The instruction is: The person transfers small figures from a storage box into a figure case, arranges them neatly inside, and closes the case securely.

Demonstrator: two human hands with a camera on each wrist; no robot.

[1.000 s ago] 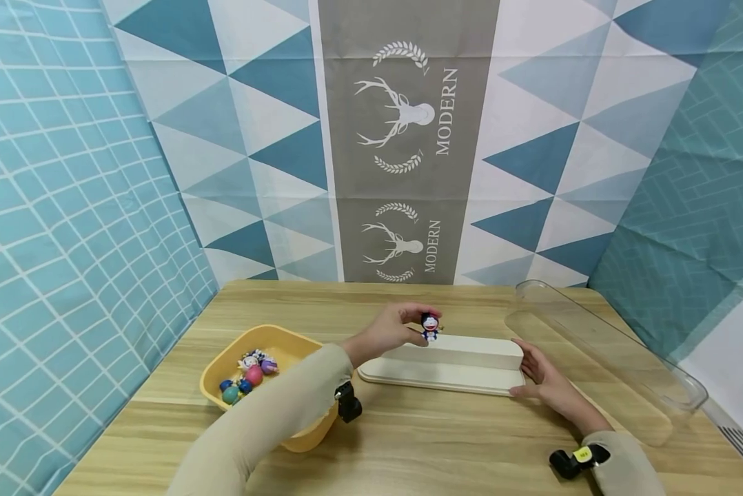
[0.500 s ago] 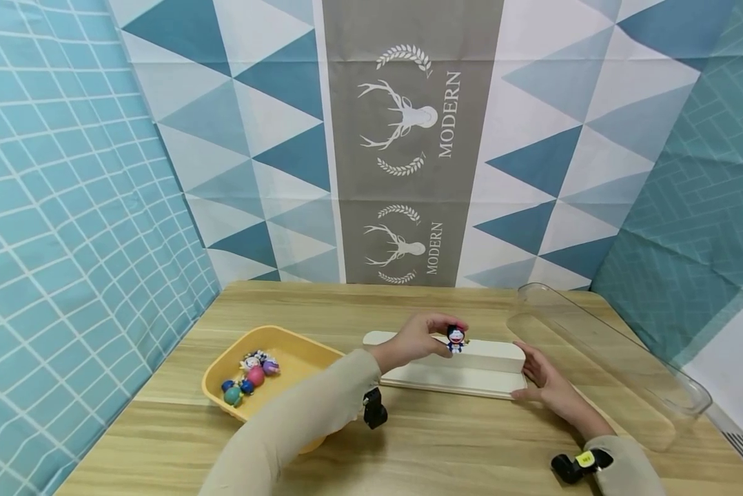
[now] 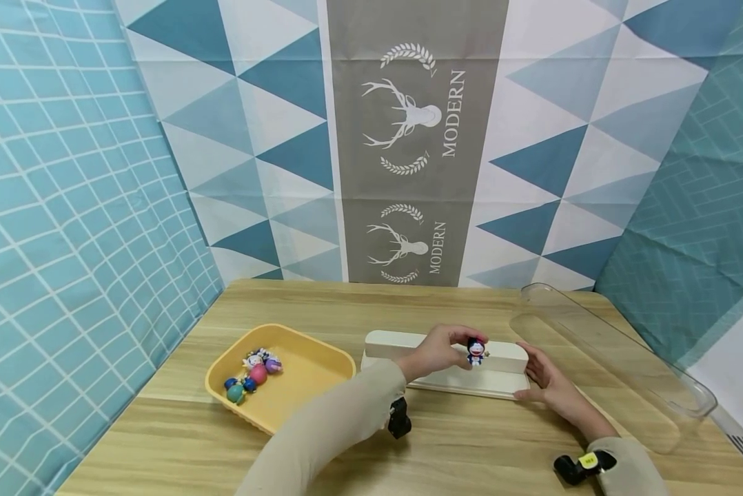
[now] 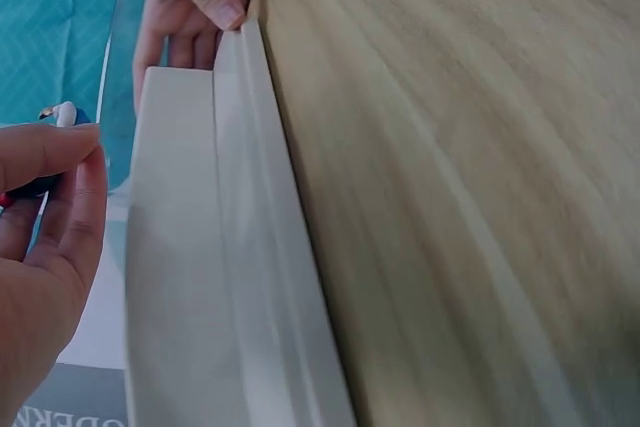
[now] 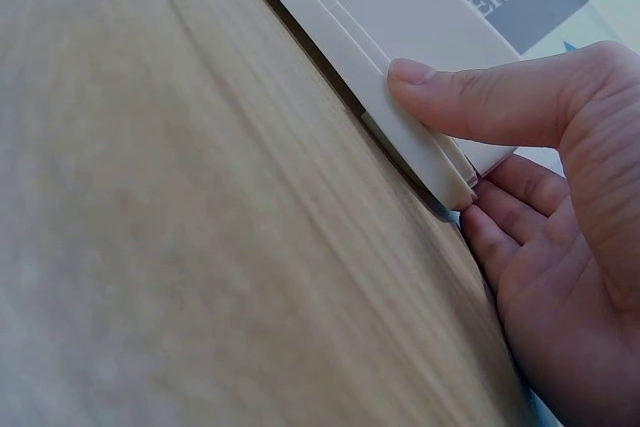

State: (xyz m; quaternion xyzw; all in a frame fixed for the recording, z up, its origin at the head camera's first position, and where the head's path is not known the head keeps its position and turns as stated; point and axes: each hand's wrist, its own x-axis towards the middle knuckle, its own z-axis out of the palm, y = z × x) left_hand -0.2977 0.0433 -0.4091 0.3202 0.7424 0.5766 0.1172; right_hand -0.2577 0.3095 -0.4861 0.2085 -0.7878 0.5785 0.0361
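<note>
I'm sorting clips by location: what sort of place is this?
Probably a staged recording booth: a light wood-grain table, a creased blue-and-white triangle-patterned backdrop, and small black cameras at both wrists.

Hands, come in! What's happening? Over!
Left hand pinching blue-and-white figure, held above white stand. Right hand gripping stand's right end. Clear cover off right, seemingly not blocking.

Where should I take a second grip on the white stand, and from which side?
Grip the white stand near the left end of its raised back step, probably from above: that step stands proud of the base, while the yellow tray sits close on the left. The right hand holds the right end; the left hand pinches a small figure, so free it first.
</note>
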